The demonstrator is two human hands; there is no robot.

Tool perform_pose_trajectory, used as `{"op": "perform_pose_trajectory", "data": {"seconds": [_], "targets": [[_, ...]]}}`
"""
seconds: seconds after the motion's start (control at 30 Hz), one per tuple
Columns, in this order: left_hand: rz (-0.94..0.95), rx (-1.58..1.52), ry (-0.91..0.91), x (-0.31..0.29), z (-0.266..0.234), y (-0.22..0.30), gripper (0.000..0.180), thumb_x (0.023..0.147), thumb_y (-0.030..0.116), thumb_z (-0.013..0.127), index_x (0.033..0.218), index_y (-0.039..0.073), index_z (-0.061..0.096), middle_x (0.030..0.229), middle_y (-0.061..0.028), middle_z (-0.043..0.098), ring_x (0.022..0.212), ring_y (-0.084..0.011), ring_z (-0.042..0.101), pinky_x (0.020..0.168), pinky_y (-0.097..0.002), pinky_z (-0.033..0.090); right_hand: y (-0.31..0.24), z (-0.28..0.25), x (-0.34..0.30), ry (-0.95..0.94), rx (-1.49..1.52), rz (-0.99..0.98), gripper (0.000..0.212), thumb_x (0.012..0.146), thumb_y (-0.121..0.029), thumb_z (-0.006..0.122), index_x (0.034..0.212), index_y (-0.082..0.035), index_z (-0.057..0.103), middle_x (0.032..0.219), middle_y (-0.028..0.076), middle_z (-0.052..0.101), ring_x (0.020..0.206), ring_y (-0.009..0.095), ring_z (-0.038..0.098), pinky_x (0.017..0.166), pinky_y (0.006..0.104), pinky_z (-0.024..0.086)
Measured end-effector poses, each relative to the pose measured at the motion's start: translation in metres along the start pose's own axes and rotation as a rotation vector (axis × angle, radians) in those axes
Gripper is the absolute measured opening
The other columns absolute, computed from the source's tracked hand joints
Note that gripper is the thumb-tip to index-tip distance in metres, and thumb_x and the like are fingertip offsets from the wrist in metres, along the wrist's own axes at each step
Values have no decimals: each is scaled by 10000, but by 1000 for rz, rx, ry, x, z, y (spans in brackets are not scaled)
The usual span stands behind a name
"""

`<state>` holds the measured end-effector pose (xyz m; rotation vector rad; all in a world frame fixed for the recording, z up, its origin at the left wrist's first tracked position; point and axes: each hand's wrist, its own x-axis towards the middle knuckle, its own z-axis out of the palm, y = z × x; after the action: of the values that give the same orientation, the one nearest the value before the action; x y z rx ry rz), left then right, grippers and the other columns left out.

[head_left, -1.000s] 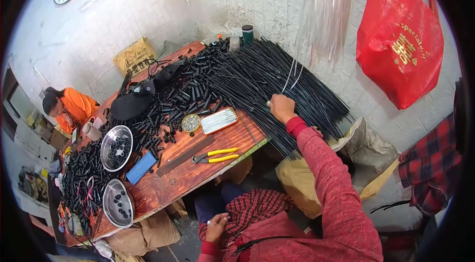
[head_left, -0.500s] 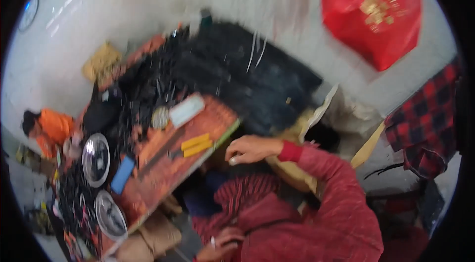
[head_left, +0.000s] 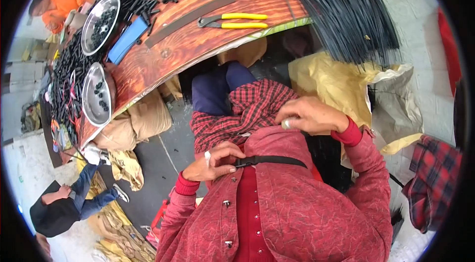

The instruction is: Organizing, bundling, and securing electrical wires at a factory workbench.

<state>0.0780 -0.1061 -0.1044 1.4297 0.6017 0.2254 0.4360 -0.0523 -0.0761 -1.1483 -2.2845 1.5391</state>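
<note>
Having left the black rods it was over a second ago, my right hand hangs above my checked cloth, fingers loosely bent and parted. My left hand touches the black strap across my red jacket; whether it pinches, I cannot tell. The wooden table's edge separates my lap from the yellow-handled pliers.
</note>
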Motion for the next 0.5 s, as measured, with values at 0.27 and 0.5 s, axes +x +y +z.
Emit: {"op": "perform_pose_trajectory", "data": {"seconds": [0.27,0.5], "targets": [[39,175,36,10,-4,6,357,792,62,753,1134,40,653,1043,-105,665,1005,-283,642,891,-388,505,-38,56,23,-278,219,-301,340,856,-26,654,1191,-82,670,1094,85,630,1022,271,635,868,371,523],[-11,162,204,14,11,-12,315,762,6,718,1069,38,660,957,-66,661,910,-193,640,811,-307,512,-37,54,34,-337,113,-307,317,821,-4,657,1126,-84,684,1107,74,589,1055,262,599,901,376,500]]}}
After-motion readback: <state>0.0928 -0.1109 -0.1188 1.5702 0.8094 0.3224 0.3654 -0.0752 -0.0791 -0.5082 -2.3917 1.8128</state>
